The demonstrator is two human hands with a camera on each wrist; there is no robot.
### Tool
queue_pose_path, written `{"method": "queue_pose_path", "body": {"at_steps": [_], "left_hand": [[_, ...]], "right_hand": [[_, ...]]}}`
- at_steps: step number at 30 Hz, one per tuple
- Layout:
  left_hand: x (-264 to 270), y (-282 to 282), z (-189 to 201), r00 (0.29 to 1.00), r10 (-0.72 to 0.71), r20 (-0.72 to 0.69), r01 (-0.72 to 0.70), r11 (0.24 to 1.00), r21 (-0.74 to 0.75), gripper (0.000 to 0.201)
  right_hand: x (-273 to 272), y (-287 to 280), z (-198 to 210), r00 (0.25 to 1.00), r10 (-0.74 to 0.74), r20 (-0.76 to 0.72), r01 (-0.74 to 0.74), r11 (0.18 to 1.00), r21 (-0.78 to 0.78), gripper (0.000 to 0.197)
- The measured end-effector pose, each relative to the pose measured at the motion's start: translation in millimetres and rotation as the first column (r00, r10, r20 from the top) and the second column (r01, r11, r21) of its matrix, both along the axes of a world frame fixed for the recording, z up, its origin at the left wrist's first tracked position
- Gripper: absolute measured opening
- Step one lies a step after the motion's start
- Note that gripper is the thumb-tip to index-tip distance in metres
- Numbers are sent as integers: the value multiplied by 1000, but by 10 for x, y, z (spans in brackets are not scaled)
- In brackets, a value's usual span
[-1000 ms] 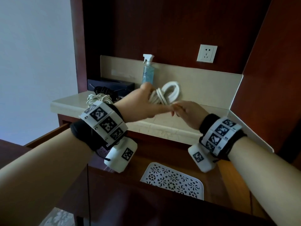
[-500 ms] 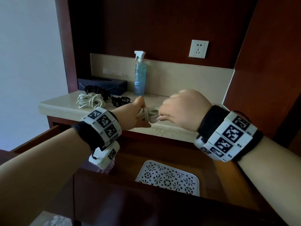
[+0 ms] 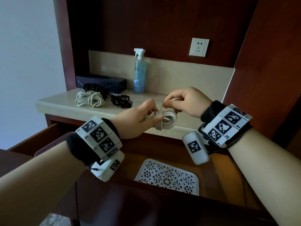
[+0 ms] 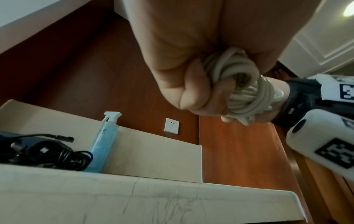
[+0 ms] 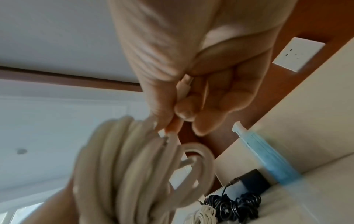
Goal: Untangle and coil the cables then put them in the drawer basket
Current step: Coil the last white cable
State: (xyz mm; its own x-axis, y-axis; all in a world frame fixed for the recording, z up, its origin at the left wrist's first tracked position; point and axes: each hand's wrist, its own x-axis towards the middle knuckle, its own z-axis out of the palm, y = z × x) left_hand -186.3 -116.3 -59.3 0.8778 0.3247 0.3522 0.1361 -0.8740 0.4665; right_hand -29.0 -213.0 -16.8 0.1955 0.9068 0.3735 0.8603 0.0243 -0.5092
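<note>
The left hand (image 3: 135, 118) grips the coiled white cable (image 3: 168, 120); its fingers hide the bundle's middle. The right hand (image 3: 187, 101) pinches the cable's end, blurred in the wrist view.

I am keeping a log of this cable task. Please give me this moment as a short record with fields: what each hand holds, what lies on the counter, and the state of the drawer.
left hand: grips the coiled white cable at its bundled middle
right hand: pinches the free end of the same cable
counter: white cable bundle, black cables, spray bottle, dark box
drawer: open, below the hands
drawer basket: white, perforated, no cable visible in it
wall: socket
</note>
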Motion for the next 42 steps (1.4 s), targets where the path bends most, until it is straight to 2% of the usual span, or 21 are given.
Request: {"method": "queue_pose_path", "body": {"at_steps": [2,6,8,11,13,17,21,24,28,30,33,36,37,40,42], "left_hand": [[3,38,-32,999,-16,33,16,1000,-9,26],[-4,107,-73,999,-33,28,33,999,-12,29],[2,111,-92,997,-34,65,38,997,-63,30],[30,87,-118,989,-55,138,80,980,-184,27],[45,77,-130,985,-71,157,109,963,-248,26],[61,98,-172,983,-59,174,96,973,-211,34],[82,98,-199,965,-68,255,125,969,-214,39],[100,103,-208,946,-53,319,122,972,-202,44],[99,83,-210,922,-23,388,114,970,-214,47],[105,89,-211,907,29,420,95,958,-270,56],[97,86,-203,897,81,434,112,910,-400,64],[78,60,-187,894,89,439,160,852,-499,56],[73,48,-182,883,89,461,217,794,-568,52],[73,30,-153,844,119,522,385,543,-746,40],[70,42,-132,850,118,514,397,499,-771,37]], "right_hand": [[17,6,-37,995,-12,-94,10,1000,-20,8],[29,-5,-93,987,7,-160,-6,1000,8,11],[14,-10,-121,980,19,-196,-9,999,52,13],[-19,-10,-164,942,38,-335,4,992,124,22],[-39,-14,-184,915,37,-401,26,988,151,20],[-54,-41,-206,906,31,-422,41,986,160,12],[-55,-74,-212,887,62,-458,27,983,184,11],[-62,-59,-225,873,93,-478,28,970,241,20],[-92,-46,-223,884,63,-464,86,952,293,44],[-137,-56,-214,876,65,-477,87,954,288,35],[-221,-79,-223,932,42,-360,64,959,278,17],[-256,-76,-260,984,4,-180,50,954,295,23],[-250,-69,-272,994,-23,-103,53,951,306,25],[-217,-55,-317,985,-108,133,54,932,359,25],[-207,-46,-338,980,-109,168,36,921,388,31]]}}
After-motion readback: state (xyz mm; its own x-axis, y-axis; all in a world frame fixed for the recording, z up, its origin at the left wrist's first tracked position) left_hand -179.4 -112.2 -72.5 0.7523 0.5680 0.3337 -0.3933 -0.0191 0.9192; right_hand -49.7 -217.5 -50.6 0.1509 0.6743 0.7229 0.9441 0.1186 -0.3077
